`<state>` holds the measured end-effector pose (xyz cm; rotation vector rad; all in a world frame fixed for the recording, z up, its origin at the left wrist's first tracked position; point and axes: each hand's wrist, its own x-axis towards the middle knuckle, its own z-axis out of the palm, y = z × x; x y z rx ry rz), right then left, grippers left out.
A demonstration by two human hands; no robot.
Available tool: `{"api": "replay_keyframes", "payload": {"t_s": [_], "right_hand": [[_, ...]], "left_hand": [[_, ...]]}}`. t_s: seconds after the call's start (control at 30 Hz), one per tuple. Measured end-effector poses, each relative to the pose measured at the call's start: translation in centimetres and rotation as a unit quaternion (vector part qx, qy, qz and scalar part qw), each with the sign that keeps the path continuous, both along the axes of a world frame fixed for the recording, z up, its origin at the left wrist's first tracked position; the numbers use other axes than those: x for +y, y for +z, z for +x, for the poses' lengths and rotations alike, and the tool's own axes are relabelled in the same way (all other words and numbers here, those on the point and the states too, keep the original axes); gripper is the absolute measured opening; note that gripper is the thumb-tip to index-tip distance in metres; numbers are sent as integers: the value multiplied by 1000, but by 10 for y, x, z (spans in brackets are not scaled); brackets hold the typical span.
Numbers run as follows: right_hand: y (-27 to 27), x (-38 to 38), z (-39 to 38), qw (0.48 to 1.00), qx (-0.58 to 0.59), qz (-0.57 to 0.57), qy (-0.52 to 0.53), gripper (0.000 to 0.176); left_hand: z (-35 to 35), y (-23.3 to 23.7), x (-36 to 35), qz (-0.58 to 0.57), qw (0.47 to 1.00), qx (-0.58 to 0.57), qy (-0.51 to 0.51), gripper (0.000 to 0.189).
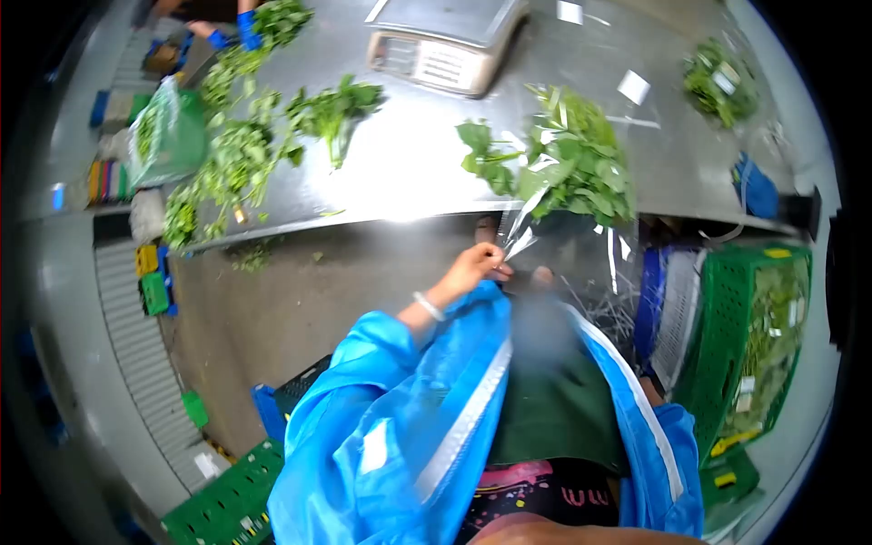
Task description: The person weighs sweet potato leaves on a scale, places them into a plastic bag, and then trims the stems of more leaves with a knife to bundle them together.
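Note:
My left hand (480, 263) is closed in a pinch at the table's front edge. Its fingers grip the end of a clear plastic bag (520, 242), which runs up toward a bunch of leafy greens (581, 173). These greens lie at the edge of the metal table, with shiny plastic over part of them. A smaller leafy sprig (488, 159) lies just to their left. My right hand is out of view; bare skin, perhaps my right forearm (590, 536), crosses the bottom of the picture.
A weighing scale (445, 45) stands at the back of the metal table (400, 173). Loose greens (241, 150) and a green bag (173, 136) lie left. At top left, another person's blue-gloved hand (248, 29) touches greens. A green crate (727, 345) stands right, near a bagged bunch (719, 84).

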<state>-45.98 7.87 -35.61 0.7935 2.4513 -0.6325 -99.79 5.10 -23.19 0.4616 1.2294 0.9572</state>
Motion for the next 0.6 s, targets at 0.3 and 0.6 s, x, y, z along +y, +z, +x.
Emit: {"api": "replay_keyframes", "payload": {"t_s": [0.3,0.6], "right_hand": [[123,144,-166,907,175,359,-136,46],[146,206,-187,931,328,78,-141,18]], "left_hand": [[-13,-4,39,262,693,664,-103,35],[-40,33,98,465,644,524,-307,17]]}}
